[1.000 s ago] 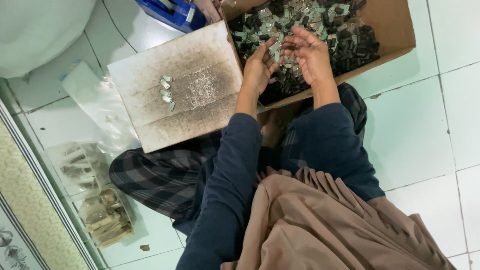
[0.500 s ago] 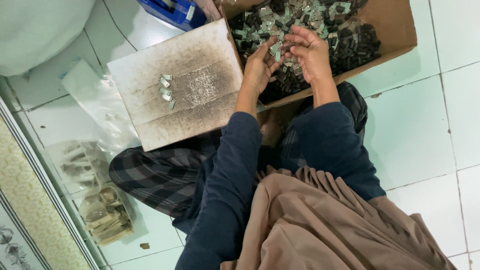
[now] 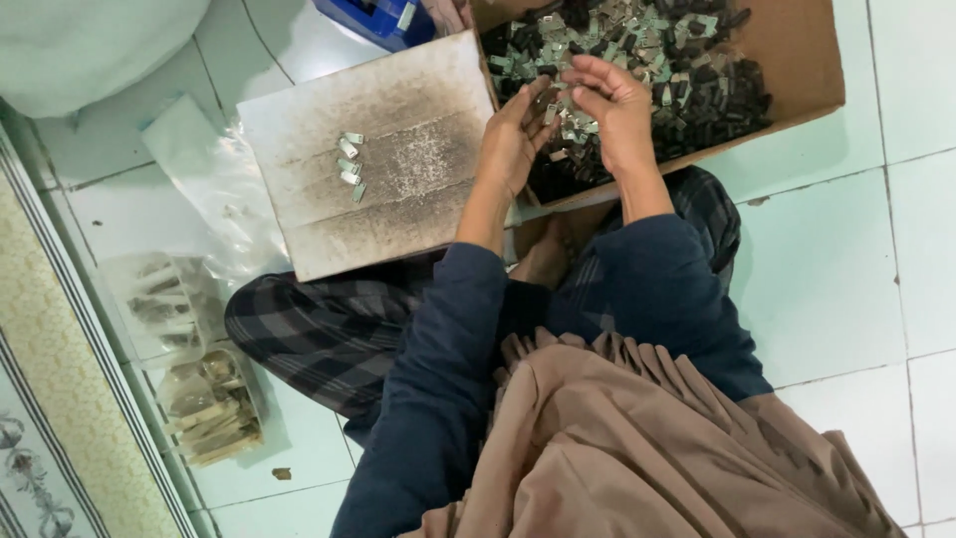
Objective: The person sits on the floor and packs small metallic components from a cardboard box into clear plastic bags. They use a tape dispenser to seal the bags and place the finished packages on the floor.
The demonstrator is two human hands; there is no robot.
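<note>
A cardboard box [image 3: 797,60] on the floor holds a heap of small black and silver metal pieces [image 3: 687,70]. Both my hands are over its near left part. My left hand [image 3: 510,139] is cupped, palm up, with a few small pieces lying in it. My right hand [image 3: 619,108] hovers just to its right, fingertips pinched on a small piece beside the left palm. A worn grey board [image 3: 398,199] lies left of the box with several small silver pieces [image 3: 351,164] in a short row on it.
I sit cross-legged on a pale tiled floor [image 3: 846,269] in checked trousers. Clear plastic bags of packed pieces [image 3: 209,403] lie at the lower left, beside a patterned wall edge. A blue container [image 3: 378,15] and a white sack [image 3: 90,40] are at the top.
My hands stay over the box; the right fingers have shifted slightly toward the left palm. The pieces on the board have not moved.
</note>
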